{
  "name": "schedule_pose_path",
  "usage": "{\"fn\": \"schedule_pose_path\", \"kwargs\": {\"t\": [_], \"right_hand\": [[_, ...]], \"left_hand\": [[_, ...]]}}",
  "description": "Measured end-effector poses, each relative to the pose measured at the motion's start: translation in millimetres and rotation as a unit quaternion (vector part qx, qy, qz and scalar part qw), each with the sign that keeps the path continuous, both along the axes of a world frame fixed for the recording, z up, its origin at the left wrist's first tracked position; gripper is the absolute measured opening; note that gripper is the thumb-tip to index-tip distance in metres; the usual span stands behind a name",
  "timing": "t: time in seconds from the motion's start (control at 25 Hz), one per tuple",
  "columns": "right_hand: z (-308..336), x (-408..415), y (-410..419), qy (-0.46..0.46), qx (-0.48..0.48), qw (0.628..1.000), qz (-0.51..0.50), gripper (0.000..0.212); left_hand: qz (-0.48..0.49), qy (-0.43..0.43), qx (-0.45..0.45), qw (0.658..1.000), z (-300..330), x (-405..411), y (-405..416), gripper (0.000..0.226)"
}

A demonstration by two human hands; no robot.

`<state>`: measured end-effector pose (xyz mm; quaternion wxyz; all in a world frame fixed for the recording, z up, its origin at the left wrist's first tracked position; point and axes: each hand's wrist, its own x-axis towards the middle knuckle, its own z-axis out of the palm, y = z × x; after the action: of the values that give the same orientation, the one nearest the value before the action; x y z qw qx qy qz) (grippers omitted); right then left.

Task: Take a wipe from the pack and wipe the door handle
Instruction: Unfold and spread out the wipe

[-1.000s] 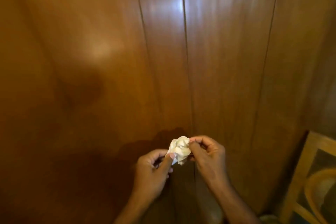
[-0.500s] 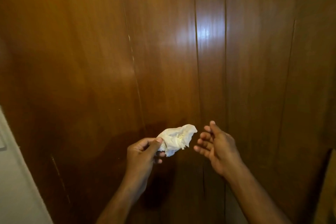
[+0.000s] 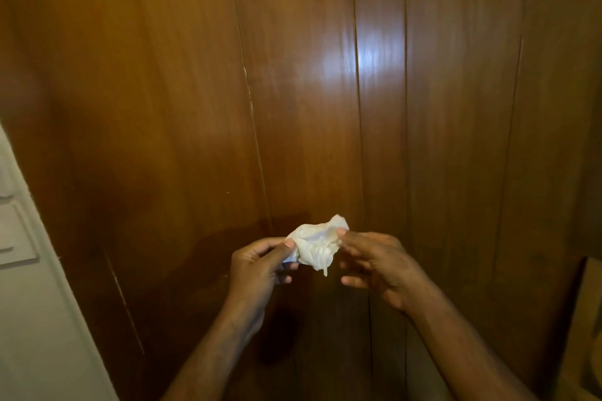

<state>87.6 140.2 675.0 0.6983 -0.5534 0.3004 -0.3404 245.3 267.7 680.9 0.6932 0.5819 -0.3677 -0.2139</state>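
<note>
A crumpled white wipe (image 3: 317,246) hangs between my two hands in front of glossy brown wooden panelling (image 3: 293,91). My left hand (image 3: 257,265) pinches its left side between thumb and fingers. My right hand (image 3: 378,262) touches the wipe's right edge with thumb and fingertips, the lower fingers spread apart. No door handle and no wipe pack are in view.
A white wall with a light switch plate (image 3: 13,234) runs down the left edge. A light wooden frame or piece of furniture (image 3: 586,335) shows at the bottom right corner. Vertical seams split the wood panels.
Half a second ago my right hand was open and apart from the wipe; it has now come back to the wipe's right edge. The view has shifted slightly right.
</note>
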Motion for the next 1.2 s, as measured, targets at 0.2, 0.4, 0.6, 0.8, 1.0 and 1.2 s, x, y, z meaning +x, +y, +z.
{"fn": "schedule_pose_path", "kwargs": {"t": [0.2, 0.4, 0.6, 0.8, 1.0, 1.2], "right_hand": [[6, 6, -12, -0.059, 0.045, 0.997, -0.006, 0.021], [18, -9, -35, -0.078, 0.048, 0.996, -0.004, 0.025], [22, 2, -23, -0.032, -0.127, 0.991, 0.027, 0.010], [23, 2, -23, -0.054, -0.145, 0.988, 0.016, 0.015], [27, 7, -28, -0.075, -0.083, 0.993, -0.033, 0.009], [26, 12, -31, -0.014, -0.122, 0.989, -0.078, 0.010]], "left_hand": [[-0.004, -0.024, 0.009, 1.000, 6, -1, -4, 0.013], [-0.002, 0.016, 0.023, 1.000, 2, 18, -2, 0.012], [-0.130, -0.006, 0.071, 0.989, -10, -8, -25, 0.028], [-0.134, -0.043, 0.047, 0.989, -12, -6, -33, 0.028], [-0.237, 0.055, 0.033, 0.969, -20, 1, -33, 0.023], [-0.263, 0.111, 0.064, 0.956, -23, 1, -35, 0.015]]}}
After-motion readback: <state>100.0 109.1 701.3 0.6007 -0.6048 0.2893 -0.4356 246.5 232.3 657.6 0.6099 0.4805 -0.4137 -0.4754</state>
